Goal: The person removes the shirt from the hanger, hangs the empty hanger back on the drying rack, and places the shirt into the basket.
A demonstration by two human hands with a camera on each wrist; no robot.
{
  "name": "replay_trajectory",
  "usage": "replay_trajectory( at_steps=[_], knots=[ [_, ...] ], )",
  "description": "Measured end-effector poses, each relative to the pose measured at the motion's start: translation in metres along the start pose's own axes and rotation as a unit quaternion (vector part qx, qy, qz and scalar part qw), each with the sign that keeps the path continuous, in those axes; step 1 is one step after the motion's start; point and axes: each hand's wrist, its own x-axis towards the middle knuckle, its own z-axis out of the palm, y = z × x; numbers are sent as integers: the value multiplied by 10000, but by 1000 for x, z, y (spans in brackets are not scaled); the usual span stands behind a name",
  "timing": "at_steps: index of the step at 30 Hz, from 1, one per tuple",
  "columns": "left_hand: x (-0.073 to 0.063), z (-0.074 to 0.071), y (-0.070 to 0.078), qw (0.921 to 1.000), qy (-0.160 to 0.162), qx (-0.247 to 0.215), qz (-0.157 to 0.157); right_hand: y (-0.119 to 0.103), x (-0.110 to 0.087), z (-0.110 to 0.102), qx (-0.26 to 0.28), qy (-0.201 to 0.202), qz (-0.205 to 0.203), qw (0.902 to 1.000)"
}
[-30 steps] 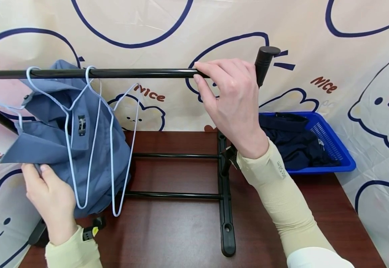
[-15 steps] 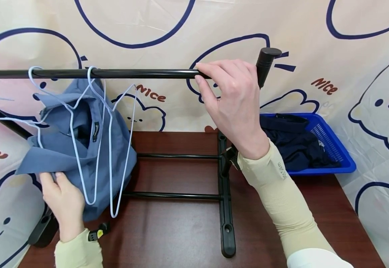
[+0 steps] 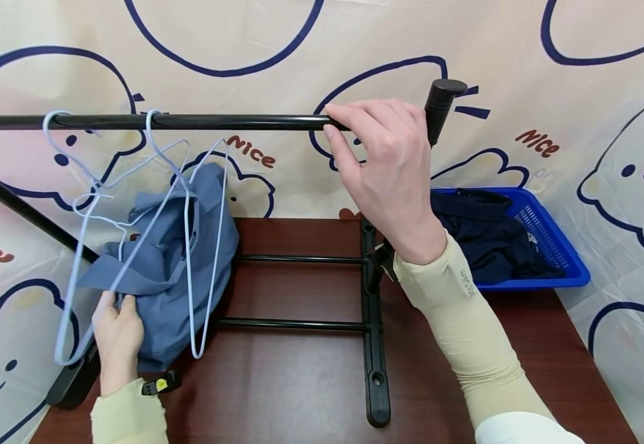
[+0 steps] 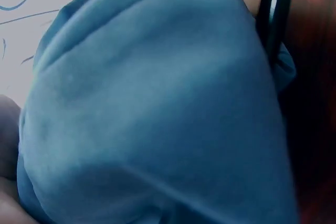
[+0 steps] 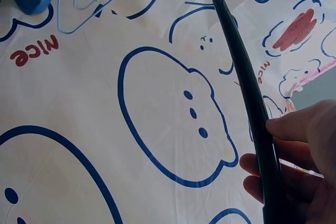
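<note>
My left hand pinches the edge of a blue-grey garment, its thumb and fingers at the lower left of the cloth. Folds of the garment hide the fingertips in part. In the left wrist view the blue cloth fills most of the picture, with a bit of hand at the left edge. Light-blue hangers hang from a black rod and overlap the garment and left hand. At the rod's right end my right hand grips it, thumb below and fingers over the top.
A blue basket with dark navy clothing stands on the brown table at right. The rack's black base foot and crossbars stand on the table. A patterned cloth backdrop closes off the back.
My left hand has moved right and slightly down with the garment, which has come away from behind the left hanger. That hanger now swings out to the left. The right hand stays on the rod.
</note>
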Motion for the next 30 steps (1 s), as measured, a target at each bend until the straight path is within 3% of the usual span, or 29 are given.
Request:
replay_trajectory(
  at_steps=[3, 7, 14, 19, 26, 30],
  knots=[
    [3, 1, -4, 9991, -404, 95, -131, 0, 0, 0, -2, -9, 4, 10000],
    [5, 6, -5, 9973, -608, 408, -11, 1, 0, 0, -13, -3, 17, 10000],
    [7, 18, -7, 9975, -370, 544, 273, 0, 1, 0, 12, 18, -12, 10000],
    [9, 21, -9, 9957, -643, 668, 21, 1, 1, 0, -20, 29, -39, 10000],
    [12, 24, -12, 9938, -559, 909, 315, 1, 1, 0, -18, 24, -34, 10000],
    [11, 27, -10, 9956, -622, 607, 349, 0, 1, 1, -6, 23, -48, 10000]
  ],
)
